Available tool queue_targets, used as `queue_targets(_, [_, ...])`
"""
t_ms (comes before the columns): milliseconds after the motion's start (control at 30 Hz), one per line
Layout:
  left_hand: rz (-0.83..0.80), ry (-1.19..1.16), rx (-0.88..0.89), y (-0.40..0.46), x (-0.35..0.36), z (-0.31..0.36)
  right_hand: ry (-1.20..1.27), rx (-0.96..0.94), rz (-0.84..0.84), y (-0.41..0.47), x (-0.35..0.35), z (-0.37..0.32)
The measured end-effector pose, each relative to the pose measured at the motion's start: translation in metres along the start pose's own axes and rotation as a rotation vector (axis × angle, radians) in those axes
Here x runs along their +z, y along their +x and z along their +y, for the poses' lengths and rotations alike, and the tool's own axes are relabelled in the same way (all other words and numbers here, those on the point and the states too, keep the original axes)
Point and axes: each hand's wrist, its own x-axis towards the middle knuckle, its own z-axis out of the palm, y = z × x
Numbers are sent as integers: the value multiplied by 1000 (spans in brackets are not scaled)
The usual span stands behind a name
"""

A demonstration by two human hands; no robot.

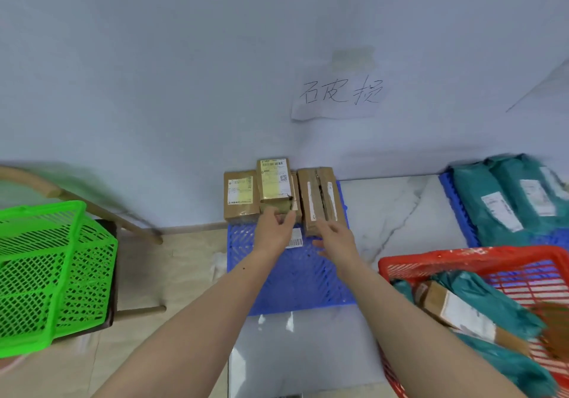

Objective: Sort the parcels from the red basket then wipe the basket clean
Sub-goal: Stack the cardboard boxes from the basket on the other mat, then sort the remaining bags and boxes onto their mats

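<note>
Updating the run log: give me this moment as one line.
left hand: grips cardboard box on blue mat | right hand: open by taped box | red basket: parcels remain

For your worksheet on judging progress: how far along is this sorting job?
Done: boxes on the blue mat, teal bags on another. In hand: left hand placing a box; right hand open. Left: the red basket holds parcels, unwiped.
</note>
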Motion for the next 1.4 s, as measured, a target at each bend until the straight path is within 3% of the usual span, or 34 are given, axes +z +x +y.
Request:
queue_targets(367, [-143, -23, 92, -124, 67, 32, 204, 9, 168, -89, -107, 47])
queue_targets(567, [-153, -33, 121, -158, 126, 40, 151, 25, 176, -101, -191, 81])
queue_targets(933, [-115, -30, -49, -202, 271, 19, -112, 91, 86, -60, -359, 143])
queue_targets(1233, [-141, 7, -255, -213, 323, -26, -420, 73, 61, -34, -383, 191])
queue_targets(1400, [-210, 6, -347, -205, 350, -53, -804, 62, 3, -13, -382, 212])
